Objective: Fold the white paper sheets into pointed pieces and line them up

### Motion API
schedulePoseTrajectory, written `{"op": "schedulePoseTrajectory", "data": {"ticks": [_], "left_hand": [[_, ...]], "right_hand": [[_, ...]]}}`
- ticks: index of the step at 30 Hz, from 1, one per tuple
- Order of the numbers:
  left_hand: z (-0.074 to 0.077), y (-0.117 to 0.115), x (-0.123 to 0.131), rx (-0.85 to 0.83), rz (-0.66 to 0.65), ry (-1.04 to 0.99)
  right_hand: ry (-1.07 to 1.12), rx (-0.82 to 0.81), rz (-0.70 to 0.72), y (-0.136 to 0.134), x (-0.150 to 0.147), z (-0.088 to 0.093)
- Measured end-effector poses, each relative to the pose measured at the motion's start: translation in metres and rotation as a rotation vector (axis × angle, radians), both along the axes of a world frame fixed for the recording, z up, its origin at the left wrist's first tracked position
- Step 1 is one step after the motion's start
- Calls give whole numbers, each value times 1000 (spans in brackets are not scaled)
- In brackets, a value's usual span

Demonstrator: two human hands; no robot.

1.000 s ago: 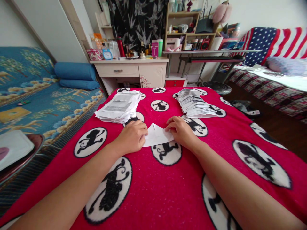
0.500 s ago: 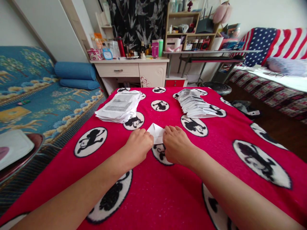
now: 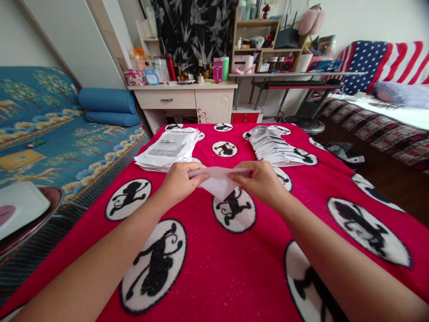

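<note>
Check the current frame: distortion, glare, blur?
Head view: wide-angle distortion, the panel at upper left leaning steeply; head view: bed top at right pale, nearly washed out; head view: held paper slightly soft, print on left pile unreadable.

Folded paper (image 3: 219,182) turned point-down, seemingly lifted.
</note>
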State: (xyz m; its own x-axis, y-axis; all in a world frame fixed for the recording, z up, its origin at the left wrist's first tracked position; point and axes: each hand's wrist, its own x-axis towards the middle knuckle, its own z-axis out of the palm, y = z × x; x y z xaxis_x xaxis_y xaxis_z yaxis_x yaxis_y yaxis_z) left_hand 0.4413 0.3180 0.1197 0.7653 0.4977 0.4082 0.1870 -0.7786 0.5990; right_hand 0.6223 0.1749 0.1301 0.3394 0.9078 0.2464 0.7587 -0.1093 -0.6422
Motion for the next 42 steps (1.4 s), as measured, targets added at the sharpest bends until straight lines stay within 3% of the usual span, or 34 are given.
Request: {"op": "schedulePoseTrajectory", "data": {"ticks": [3, 5, 8, 11, 15, 22, 25, 30, 33, 36, 42], "left_hand": [[-4, 7, 0, -296, -37, 60], [-19, 11, 1, -387, -24, 97], [-42, 15, 3, -243, 2, 84], [-51, 15, 4, -54, -15, 39], [-45, 16, 2, 20, -87, 47], [-31, 26, -6, 19, -381, 125], [-23, 26, -9, 27, -408, 185], [-18, 18, -9, 65, -377, 248], [-27, 12, -4, 108, -207, 245], [-38, 6, 1, 130, -85, 223], [-47, 6, 5, 142, -107, 132]], "right_hand": [[236, -47, 37, 0, 4, -3], [183, -77, 24, 2, 7, -15], [-94, -90, -81, 4, 10, -33], [-177, -64, -86, 4, 12, -43], [-121, -17, 16, 4, 16, -43], [-182, -46, 273, 1, 24, -32], [-198, -117, 287, -2, 24, -24], [-214, -212, 158, -2, 16, -19], [-281, -211, 20, 1, 8, -25], [-297, -199, -16, 2, 3, -31], [-243, -275, -18, 2, 2, -32]]}}
